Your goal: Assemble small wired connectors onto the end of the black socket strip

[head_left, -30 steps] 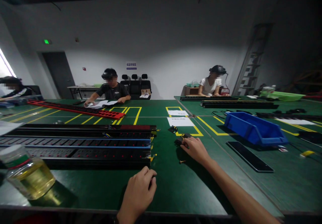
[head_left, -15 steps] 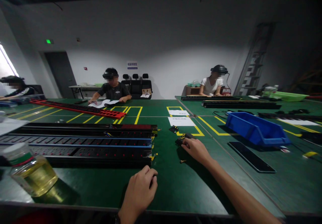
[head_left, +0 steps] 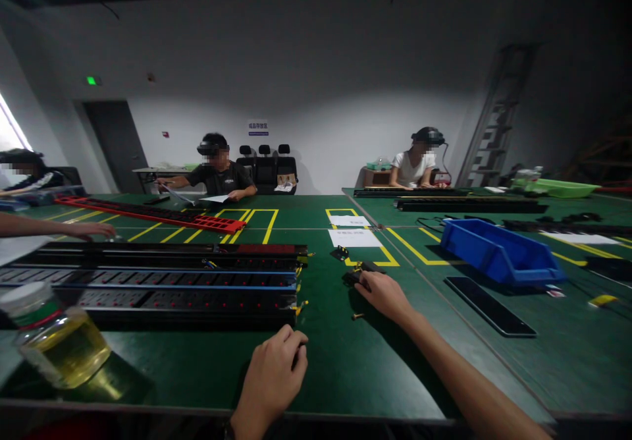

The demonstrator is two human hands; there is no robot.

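My left hand [head_left: 273, 369] rests on the green table with its fingers curled in. Whatever it holds, if anything, is hidden beneath the fingers. Just beyond it are the right ends of long black power strips [head_left: 197, 302] with rows of red dots and yellow wire ends. My right hand [head_left: 384, 293] is closed, its fingertips at a small black part [head_left: 352, 278] with a touch of yellow. A similar black and yellow piece [head_left: 340, 253] lies a little farther off. Between the hands and the sheets lies a small brass-coloured screw-like piece [head_left: 357, 316].
A bottle of yellow liquid [head_left: 64, 351] stands at the front left. On the right are a phone [head_left: 488, 306] and a blue bin [head_left: 501, 252]. White sheets [head_left: 353, 238] lie ahead. A co-worker's hand [head_left: 93, 230] reaches in from the left; other people sit across the table.
A co-worker's arm has come in at the left over the strips. The person opposite has lifted a sheet of paper. My own hands have stayed in place.
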